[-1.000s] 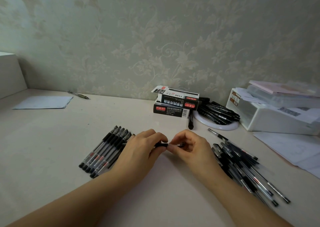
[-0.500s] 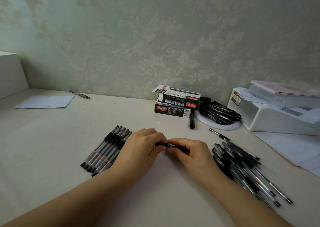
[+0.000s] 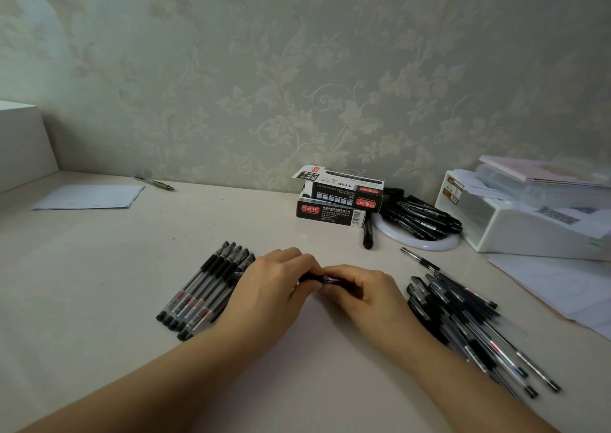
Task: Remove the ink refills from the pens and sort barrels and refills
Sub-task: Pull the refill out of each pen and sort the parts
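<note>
Grip: both hands clamp one pen [image 3: 325, 279] between them, just above the desk [image 3: 99, 267]. I count it as a two-point hold.
Left hand: left hand [image 3: 274, 287] has fingers curled over the pen's left end; thumb and fingertips pinch it where a dark section shows.
Right hand: right hand [image 3: 367, 289] has fingers wrapped round the right part; most of that length is hidden under the knuckles.
Pen axis: roughly left-right across my view, running from one fist to the other. Only a short stretch shows in the gap between the hands.
Which end is which: I can't tell tip from tail; too much is covered.
Step, my read: pulling or unscrewing the pen apart along that axis, so the hands need to separate sideways, not lift.
Nearer hand: neither, both are on it. The pinch looks tighter on the left; I'd expect the right to do the drawing out.
Left row: neat row of pens [image 3: 205, 287] lies touching side by side, angled up and right, just beside the left wrist.
Right pile: loose pile of pens [image 3: 463, 320] sits just beside the right wrist, mostly running down and right.
Drop-off, my read: left row for finished pieces, since it is ordered; can't confirm barrels versus refills there.
Risk: hands pulling apart could clip either group.
</note>
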Demonstrator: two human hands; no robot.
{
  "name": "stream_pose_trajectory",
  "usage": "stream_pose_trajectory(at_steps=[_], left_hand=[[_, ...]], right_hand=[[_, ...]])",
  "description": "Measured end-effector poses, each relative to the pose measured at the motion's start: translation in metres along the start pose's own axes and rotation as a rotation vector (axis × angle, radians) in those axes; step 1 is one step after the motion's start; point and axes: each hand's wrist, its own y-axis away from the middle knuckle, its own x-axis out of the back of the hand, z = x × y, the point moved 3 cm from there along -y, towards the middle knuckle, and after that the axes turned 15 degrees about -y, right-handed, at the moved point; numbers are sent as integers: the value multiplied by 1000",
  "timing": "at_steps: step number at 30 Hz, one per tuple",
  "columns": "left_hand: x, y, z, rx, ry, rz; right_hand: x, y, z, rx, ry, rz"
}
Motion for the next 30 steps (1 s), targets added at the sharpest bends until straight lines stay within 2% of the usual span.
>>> stream_pose_trajectory(at_steps=[8, 19, 25, 27, 30], left_hand=[[-5, 1, 5, 55, 51, 40], [-3, -3, 6, 53, 64, 57], [1, -2, 5, 22, -47, 44], [7, -3, 0, 85, -105, 82], [18, -4, -20, 278, -188, 99]], right_hand=[[-8, 1, 9, -191, -25, -69], [-8, 0, 6, -178, 76, -153], [-8, -2, 5, -106, -45, 30], [-4, -3, 6, -67, -59, 113], [4, -3, 8, -49, -39, 183]])
